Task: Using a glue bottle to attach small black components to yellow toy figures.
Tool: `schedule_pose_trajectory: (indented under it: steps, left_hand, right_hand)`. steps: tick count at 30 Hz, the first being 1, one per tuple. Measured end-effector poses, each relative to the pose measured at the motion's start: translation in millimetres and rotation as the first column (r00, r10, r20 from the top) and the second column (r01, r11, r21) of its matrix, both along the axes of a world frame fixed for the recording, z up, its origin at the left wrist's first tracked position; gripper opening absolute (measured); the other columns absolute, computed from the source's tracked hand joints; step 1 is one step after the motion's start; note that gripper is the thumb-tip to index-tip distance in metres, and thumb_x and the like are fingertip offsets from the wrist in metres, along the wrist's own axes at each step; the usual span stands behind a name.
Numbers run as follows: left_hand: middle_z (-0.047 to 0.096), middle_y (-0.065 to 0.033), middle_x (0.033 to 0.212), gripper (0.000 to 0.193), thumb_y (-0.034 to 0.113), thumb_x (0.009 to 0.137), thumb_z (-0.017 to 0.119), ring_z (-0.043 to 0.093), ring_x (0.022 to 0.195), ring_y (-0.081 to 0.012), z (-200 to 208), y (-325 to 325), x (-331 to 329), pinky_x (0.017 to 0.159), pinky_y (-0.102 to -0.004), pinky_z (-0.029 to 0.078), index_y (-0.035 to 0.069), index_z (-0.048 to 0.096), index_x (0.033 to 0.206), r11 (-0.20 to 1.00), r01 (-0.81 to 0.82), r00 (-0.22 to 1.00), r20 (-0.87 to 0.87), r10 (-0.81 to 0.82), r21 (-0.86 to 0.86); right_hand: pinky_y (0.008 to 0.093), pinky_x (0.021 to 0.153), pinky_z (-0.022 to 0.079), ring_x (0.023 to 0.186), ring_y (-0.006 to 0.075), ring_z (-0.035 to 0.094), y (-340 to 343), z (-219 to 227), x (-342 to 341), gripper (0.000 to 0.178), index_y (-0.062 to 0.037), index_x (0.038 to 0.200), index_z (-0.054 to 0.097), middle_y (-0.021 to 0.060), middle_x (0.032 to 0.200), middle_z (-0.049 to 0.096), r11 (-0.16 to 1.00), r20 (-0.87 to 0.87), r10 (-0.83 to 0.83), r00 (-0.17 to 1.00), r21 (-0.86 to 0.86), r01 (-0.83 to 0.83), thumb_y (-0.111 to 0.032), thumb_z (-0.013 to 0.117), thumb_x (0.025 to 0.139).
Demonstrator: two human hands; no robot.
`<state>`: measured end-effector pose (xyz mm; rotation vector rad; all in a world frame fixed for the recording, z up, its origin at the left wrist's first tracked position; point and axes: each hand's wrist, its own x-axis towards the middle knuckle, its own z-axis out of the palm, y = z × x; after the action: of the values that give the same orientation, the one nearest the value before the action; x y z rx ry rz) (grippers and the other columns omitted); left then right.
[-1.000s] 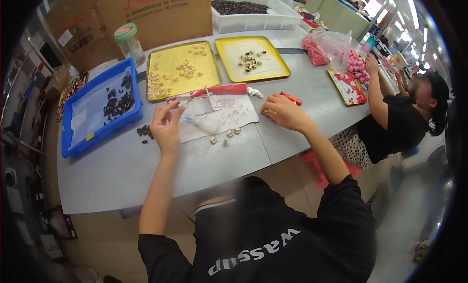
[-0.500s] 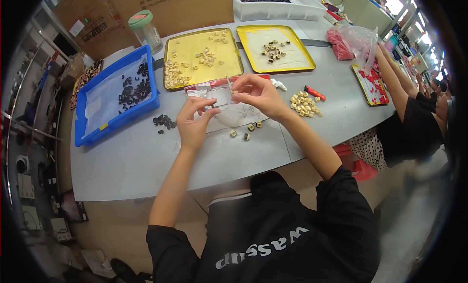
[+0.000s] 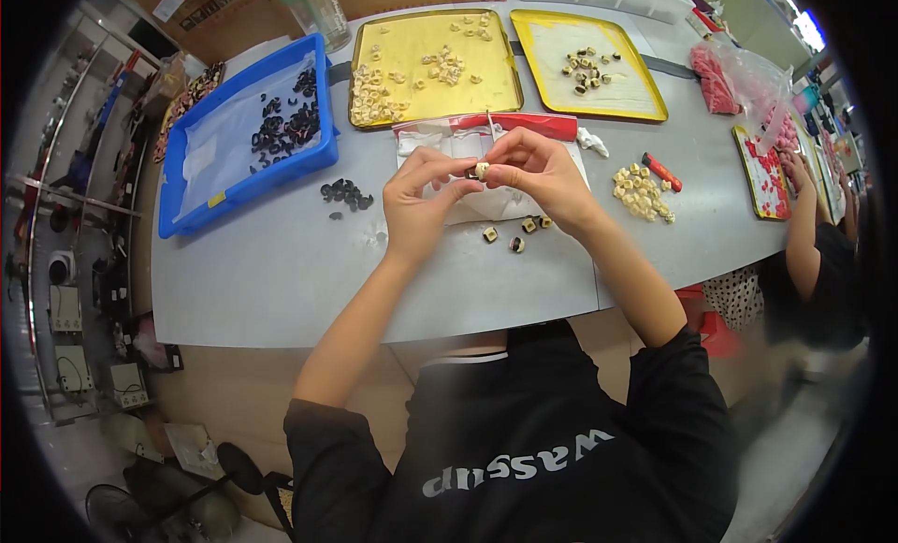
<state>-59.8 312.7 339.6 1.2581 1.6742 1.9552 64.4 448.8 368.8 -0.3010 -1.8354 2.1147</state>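
My left hand (image 3: 418, 202) and my right hand (image 3: 550, 181) meet fingertip to fingertip above the paper-covered work spot (image 3: 449, 137). Between them is a small cream piece (image 3: 482, 170) with a dark piece (image 3: 470, 173) against its left side. The left finger and thumb pinch the dark piece; the right ones pinch the cream piece. A thin pale stick (image 3: 490, 122) rises from the right fingers. Just in front lie several cream-and-black pieces (image 3: 517, 246). Black curved pieces (image 3: 348, 195) are heaped left of my left hand, cream pieces (image 3: 639, 192) right of my right hand.
A blue tray (image 3: 248, 192) of black pieces stands left. Behind my hands are two yellow-rimmed trays (image 3: 436, 24) (image 3: 589, 113) with small pieces. A red stick-like thing (image 3: 662, 172) lies right. Farther right, another person's hand (image 3: 797, 172) is beside a red-piece tray (image 3: 748, 173).
My hands, apart before, have come together, bringing the dark piece against the cream one. The view has shifted, so the table's things appear farther right and higher.
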Motion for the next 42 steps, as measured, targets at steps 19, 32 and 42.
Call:
schedule_pose_trajectory:
  steps: [19, 32, 42]
  left_hand:
    - [0.049, 0.0023, 0.073, 0.034, 0.002, 0.061, 0.079, 0.048, 0.068, -0.0087, 0.8, -4.8, 9.6, 0.063, -0.0217, 0.040, 0.013, 0.073, 0.093, 0.999, -0.011, 0.998, -0.055, 0.013, 0.041]
    - [0.055, -0.0019, 0.078, 0.030, 0.000, 0.063, 0.078, 0.053, 0.068, -0.0104, 7.5, -12.1, 24.6, 0.065, -0.0228, 0.044, 0.007, 0.068, 0.090, 0.991, 0.041, 0.986, -0.163, -0.020, 0.131]
    - [0.050, -0.0020, 0.069, 0.030, 0.007, 0.064, 0.079, 0.044, 0.060, -0.0150, 15.6, -17.9, 25.5, 0.056, -0.0274, 0.035, 0.008, 0.056, 0.083, 0.990, 0.114, 0.933, -0.352, -0.079, 0.080]
  right_hand:
    - [0.0295, 0.080, 0.046, 0.088, 0.0155, 0.058, -8.6, -2.4, 1.3, 0.033, -0.0139, 0.090, 0.038, 0.0108, 0.098, 0.063, 0.917, -0.008, 0.117, 0.993, -0.382, -0.111, -0.004, 0.068, 0.080]
    - [0.0301, 0.074, 0.046, 0.085, 0.0178, 0.058, -9.0, 0.6, 9.3, 0.040, -0.0134, 0.089, 0.034, 0.0091, 0.088, 0.059, 0.904, -0.118, 0.195, 0.974, -0.363, -0.225, 0.002, 0.068, 0.074]
    - [0.0291, 0.065, 0.048, 0.077, 0.0192, 0.059, -11.5, -2.2, 11.2, 0.050, -0.0119, 0.087, 0.028, 0.0140, 0.082, 0.060, 0.872, -0.145, 0.297, 0.944, -0.361, -0.330, 0.004, 0.072, 0.070]
